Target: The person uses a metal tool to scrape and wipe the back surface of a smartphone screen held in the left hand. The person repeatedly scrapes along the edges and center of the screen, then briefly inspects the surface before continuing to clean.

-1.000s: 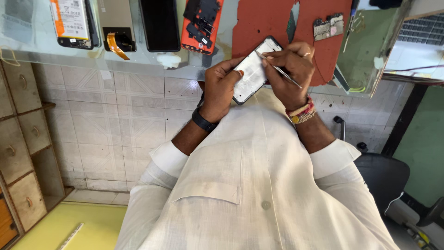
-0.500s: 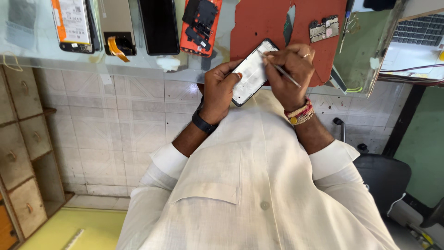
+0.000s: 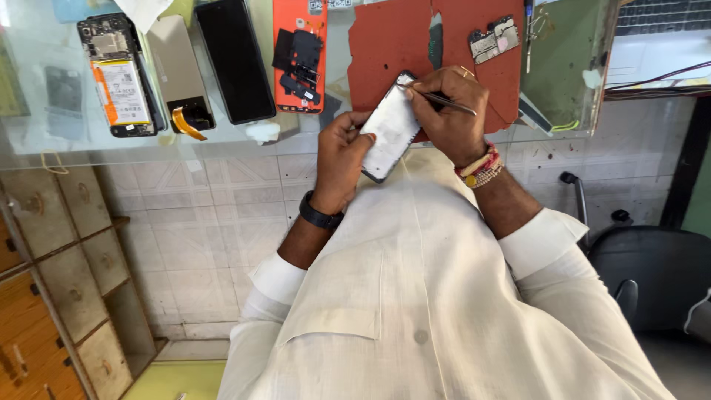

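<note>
The left hand [image 3: 342,159] is gripping the lower edge of an opened phone body [image 3: 390,127], holding it tilted above the edge of the glass tabletop [image 3: 44,141]. The right hand [image 3: 450,111] is pinching a thin metal tool [image 3: 444,99], its tip resting against the phone's upper end. Behind them a red mat [image 3: 392,37] is lying on the tabletop, carrying a small circuit board [image 3: 493,38]. Further left, an orange back cover [image 3: 300,55], a black screen panel [image 3: 235,59] and an opened phone with battery exposed [image 3: 118,78] are lying side by side.

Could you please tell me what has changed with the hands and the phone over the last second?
Very little. The left hand keeps hold of the phone panel, and the right hand still works the thin tool at its upper edge; the tip has barely shifted. The opened phones and the red mat on the glass counter are unmoved.
</note>
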